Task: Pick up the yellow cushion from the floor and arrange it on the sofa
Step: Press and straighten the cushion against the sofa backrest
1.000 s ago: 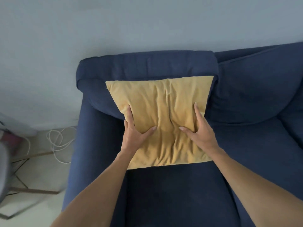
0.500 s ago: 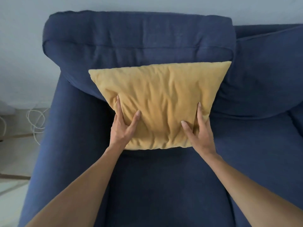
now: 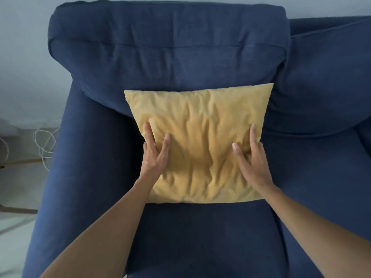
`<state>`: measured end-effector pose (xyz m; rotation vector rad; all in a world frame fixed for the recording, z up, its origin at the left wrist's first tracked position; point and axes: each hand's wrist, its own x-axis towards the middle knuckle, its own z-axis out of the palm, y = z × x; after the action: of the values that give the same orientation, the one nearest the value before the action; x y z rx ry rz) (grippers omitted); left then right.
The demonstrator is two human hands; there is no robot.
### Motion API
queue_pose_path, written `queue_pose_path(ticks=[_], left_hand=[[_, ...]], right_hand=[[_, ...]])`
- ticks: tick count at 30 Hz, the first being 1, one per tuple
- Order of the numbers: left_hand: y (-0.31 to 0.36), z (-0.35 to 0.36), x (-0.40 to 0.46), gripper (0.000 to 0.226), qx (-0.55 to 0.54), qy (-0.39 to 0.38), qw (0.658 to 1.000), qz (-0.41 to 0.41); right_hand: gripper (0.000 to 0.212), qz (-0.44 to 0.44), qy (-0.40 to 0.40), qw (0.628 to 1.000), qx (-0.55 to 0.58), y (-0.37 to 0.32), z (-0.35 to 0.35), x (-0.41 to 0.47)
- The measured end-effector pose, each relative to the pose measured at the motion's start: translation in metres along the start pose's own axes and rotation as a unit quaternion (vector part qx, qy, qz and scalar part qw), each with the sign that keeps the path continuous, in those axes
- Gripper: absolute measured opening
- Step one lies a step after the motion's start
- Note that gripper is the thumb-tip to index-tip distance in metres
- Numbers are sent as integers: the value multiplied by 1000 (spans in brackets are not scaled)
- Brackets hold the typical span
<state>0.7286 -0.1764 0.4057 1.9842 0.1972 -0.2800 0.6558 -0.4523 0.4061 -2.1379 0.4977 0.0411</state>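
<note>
Your yellow cushion (image 3: 200,145) is off the floor and on the sofa (image 3: 170,237), its lower edge on the seat and its top leaning against the back cushion (image 3: 168,47). Your left hand (image 3: 155,155) lies flat on its left side, fingers spread and pressing into the fabric; your right hand (image 3: 252,163) does the same on the right, thumb out, fingers straight. Neither hand is closed around anything: these are open palms smoothing, not gripping.

Here is where it could slip, in my judgement. The cushion is soft and thinly filled, creased all over, so if you lift your palms while it leans this steeply, it may slump forward and fold onto the seat. Press harder on one side and it could twist, and its right edge already touches the neighbouring back cushion (image 3: 325,81). Push too low and the bottom edge may slide toward you across the seat.

Containers: there are none in view, nothing holding anything. The only other things are a loose white cable (image 3: 45,145) coiled on the floor at the left, well apart from the sofa arm (image 3: 66,177), and the pale wall (image 3: 24,37) behind.
</note>
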Motion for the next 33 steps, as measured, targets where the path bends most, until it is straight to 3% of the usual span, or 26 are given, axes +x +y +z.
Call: queue_pose_path(ticks=[2,5,7,9,11,15,20,27,33], left_hand=[[2,-3,11,98,-34,9,999,-11],[16,-10,30,112,-141,32,982,-124],[24,-17,39,121,-209,42,958,-192],[29,-25,43,125,-225,18,951,-210],[33,-33,42,121,-243,-5,948,-204],[45,-39,35,89,-262,-2,949,-173],[63,-43,39,86,-278,12,949,-147],[74,-44,57,77,-193,77,968,-142],[59,-57,75,43,-87,125,984,-88]], right_hand=[[84,5,21,999,43,-7,-1,6],[99,44,84,986,137,-21,-4,30],[110,95,88,974,183,-31,-8,44],[109,105,83,967,219,-40,-11,48],[98,70,93,960,253,-46,-15,43],[87,39,125,953,274,-48,-18,28],[82,25,169,938,302,-50,-19,22],[73,41,152,966,206,-44,-19,55],[52,0,219,964,150,-41,-28,71]])
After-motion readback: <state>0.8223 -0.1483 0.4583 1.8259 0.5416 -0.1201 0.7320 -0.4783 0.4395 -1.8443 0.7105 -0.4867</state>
